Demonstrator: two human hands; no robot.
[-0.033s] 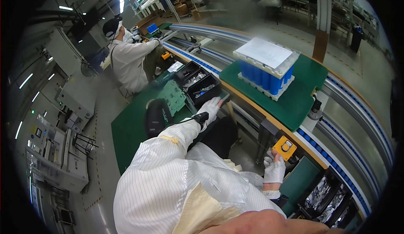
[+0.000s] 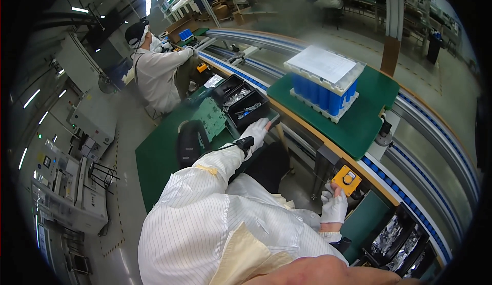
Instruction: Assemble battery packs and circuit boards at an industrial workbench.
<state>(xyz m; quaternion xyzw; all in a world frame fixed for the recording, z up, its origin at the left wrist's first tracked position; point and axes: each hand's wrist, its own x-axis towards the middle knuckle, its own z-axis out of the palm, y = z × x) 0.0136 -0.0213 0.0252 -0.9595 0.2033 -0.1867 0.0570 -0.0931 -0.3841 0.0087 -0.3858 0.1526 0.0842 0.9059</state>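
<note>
My left hand (image 2: 256,135), in a white glove with a bare fingertip showing, reaches forward to the near end of the black parts bins (image 2: 248,112). Its fingers look stretched out, and I see nothing held in them. At the right, my gloved right hand (image 2: 333,207) is curled at the lower corner of a yellow button box (image 2: 347,180) with a round black knob. A bare fingertip touches that box; the remaining fingers are bent and partly hidden. Beyond it, a block of blue cylinders (image 2: 324,93) between pale frames stands on a green board (image 2: 287,91), a white sheet (image 2: 323,63) on top.
Left of my left arm, a green table (image 2: 156,154) bears a dark rounded case (image 2: 190,142) and light green plates (image 2: 210,118). A roller conveyor (image 2: 405,192) runs diagonally past me. Bins of silvery parts (image 2: 393,233) sit at lower right. A co-worker (image 2: 159,75) sits farther along.
</note>
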